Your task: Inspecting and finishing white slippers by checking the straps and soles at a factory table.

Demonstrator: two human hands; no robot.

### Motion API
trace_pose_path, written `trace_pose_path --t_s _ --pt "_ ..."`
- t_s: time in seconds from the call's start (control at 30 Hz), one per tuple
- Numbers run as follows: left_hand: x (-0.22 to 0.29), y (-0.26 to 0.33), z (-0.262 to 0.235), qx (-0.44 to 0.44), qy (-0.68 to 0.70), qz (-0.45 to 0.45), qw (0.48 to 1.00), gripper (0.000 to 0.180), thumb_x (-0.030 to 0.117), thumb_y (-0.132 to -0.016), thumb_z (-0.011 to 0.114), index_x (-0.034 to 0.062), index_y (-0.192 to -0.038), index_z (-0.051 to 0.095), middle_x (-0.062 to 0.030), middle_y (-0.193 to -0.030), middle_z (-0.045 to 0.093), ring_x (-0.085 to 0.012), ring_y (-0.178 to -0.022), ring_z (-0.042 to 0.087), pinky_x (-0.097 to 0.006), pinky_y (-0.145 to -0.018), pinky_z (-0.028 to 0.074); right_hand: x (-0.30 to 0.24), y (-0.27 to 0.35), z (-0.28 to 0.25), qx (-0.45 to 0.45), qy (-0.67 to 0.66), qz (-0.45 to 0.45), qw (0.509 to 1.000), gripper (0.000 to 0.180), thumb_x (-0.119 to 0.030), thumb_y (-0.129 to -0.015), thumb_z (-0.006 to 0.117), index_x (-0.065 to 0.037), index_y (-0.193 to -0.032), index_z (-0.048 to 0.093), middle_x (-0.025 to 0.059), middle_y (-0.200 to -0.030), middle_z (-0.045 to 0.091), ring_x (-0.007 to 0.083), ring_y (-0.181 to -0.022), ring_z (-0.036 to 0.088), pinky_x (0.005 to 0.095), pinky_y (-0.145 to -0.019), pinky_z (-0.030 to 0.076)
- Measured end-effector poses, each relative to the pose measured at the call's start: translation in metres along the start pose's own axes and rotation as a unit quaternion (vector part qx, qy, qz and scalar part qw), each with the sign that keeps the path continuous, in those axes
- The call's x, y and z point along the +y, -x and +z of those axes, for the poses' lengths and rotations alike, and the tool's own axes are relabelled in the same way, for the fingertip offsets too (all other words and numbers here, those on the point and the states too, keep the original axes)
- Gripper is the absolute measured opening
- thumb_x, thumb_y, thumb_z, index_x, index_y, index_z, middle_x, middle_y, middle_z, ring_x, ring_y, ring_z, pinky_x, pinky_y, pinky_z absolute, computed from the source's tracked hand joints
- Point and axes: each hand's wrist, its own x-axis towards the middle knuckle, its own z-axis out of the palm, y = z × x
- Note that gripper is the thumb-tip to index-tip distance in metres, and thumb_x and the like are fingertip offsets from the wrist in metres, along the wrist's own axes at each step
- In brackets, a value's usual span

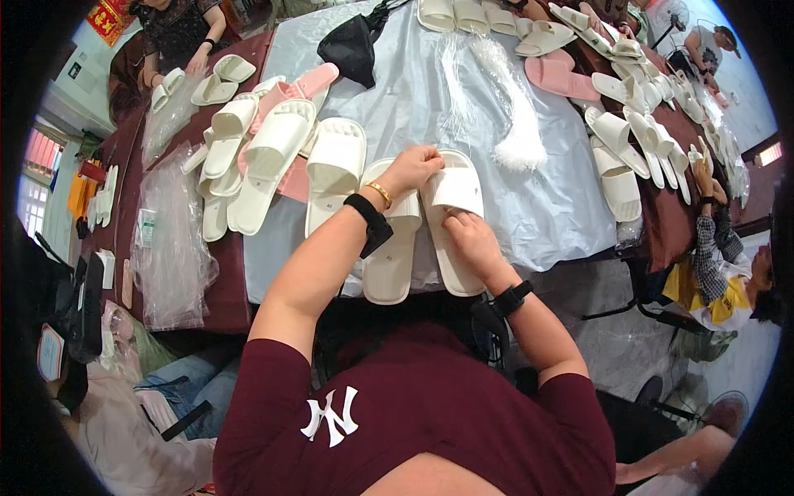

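Two white slide slippers lie side by side on a pale sheet in front of me. My left hand rests on the strap tops where the left slipper and the right slipper meet, fingers curled over the right one's strap. My right hand presses its fingertips on the lower edge of the right slipper's strap. Each of my wrists carries a black band, and the left also has a gold bracelet.
A heap of white and pink slippers lies to the left, with clear plastic bags on the dark red table edge. More slippers spread at right. A black pouch and a clear bag lie farther back. Other people sit around.
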Motion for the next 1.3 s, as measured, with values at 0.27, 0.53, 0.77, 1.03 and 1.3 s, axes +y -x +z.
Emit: trace_pose_path --t_s 0.27,0.53,0.77,1.03,1.3 --pt "0.001 -0.004 0.009 -0.062 0.139 -0.043 0.987 0.021 0.019 -0.088 0.059 0.0011 -0.096 0.066 -0.0049 -0.090 0.066 -0.0124 -0.081 0.058 -0.027 -0.074 0.047 -0.003 0.004 0.000 -0.060 0.021 0.033 0.997 0.014 -0.006 -0.078 0.053 -0.005 -0.092 0.059 0.0123 -0.092 0.062 0.0302 -0.086 0.061 0.0403 -0.077 0.048" --pt "0.020 0.004 0.010 -0.122 0.189 -0.055 0.973 0.018 0.017 -0.091 0.058 0.0028 -0.101 0.065 -0.0027 -0.098 0.065 -0.0102 -0.090 0.056 -0.024 -0.084 0.043 -0.006 0.003 -0.006 -0.056 0.011 0.015 0.998 0.018 -0.005 -0.077 0.054 -0.005 -0.094 0.061 0.0126 -0.092 0.064 0.0303 -0.085 0.063 0.0405 -0.077 0.049" --pt "0.011 0.006 0.005 0.017 0.222 -0.020 0.975 0.017 0.016 -0.092 0.057 0.0030 -0.101 0.065 -0.0032 -0.100 0.065 -0.0089 -0.092 0.055 -0.025 -0.085 0.042 -0.021 0.006 -0.024 0.044 -0.056 0.030 0.997 0.025 0.000 -0.076 0.057 -0.006 -0.100 0.061 0.0125 -0.094 0.064 0.0306 -0.084 0.063 0.0382 -0.073 0.051" --pt "0.023 0.038 -0.008 0.064 0.197 0.042 0.977 0.016 0.013 -0.092 0.057 0.0013 -0.098 0.066 -0.0034 -0.097 0.067 -0.0086 -0.088 0.057 -0.024 -0.084 0.043 -0.013 -0.063 -0.030 0.223 -0.264 0.164 0.924 0.029 -0.002 -0.084 0.059 0.000 -0.113 0.056 0.0163 -0.106 0.065 0.0260 -0.094 0.066 0.0335 -0.072 0.054" --pt "0.009 0.057 -0.002 0.072 0.201 0.038 0.976 0.015 0.013 -0.092 0.057 0.0018 -0.097 0.065 -0.0012 -0.091 0.065 -0.0084 -0.086 0.057 -0.023 -0.080 0.045 0.003 -0.084 0.002 0.086 -0.292 0.226 0.925 0.016 -0.007 -0.085 0.061 -0.001 -0.099 0.065 0.0143 -0.089 0.069 0.0207 -0.079 0.068 0.0304 -0.068 0.052"
